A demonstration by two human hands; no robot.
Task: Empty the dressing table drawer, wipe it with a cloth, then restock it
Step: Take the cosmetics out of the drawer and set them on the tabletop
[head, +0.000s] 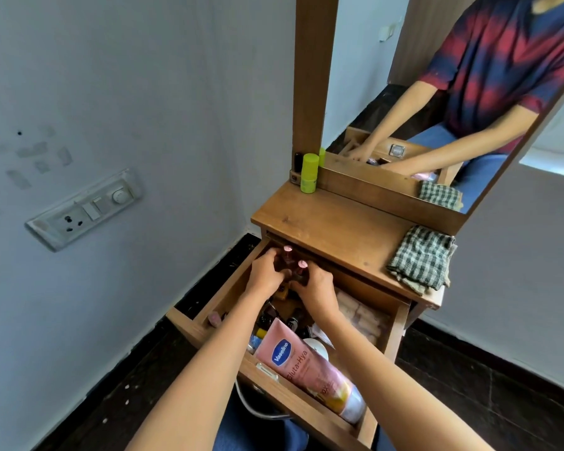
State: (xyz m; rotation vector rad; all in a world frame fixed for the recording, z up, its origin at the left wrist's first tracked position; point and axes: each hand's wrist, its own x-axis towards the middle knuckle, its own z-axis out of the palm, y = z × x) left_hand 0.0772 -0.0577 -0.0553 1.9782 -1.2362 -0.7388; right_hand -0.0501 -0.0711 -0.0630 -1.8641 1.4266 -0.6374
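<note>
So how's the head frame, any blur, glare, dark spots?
Head view: wide-angle bowing, the mirror frame leans; soft daylight, no hard shadows. Head view: the back of the drawer under the tabletop is dim, so the pink-capped bottles the left hand and right hand grip look murky; the Vaseline tube label is sharp; the reflection in the mirror is soft.

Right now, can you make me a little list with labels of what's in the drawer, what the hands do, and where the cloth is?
drawer: open, full of things
hands: left hand and right hand both grip small bottles with pink caps at the back
front: pink tube lying down
cloth: folded on the table top, right side
also on top: green bottle by the mirror
</note>
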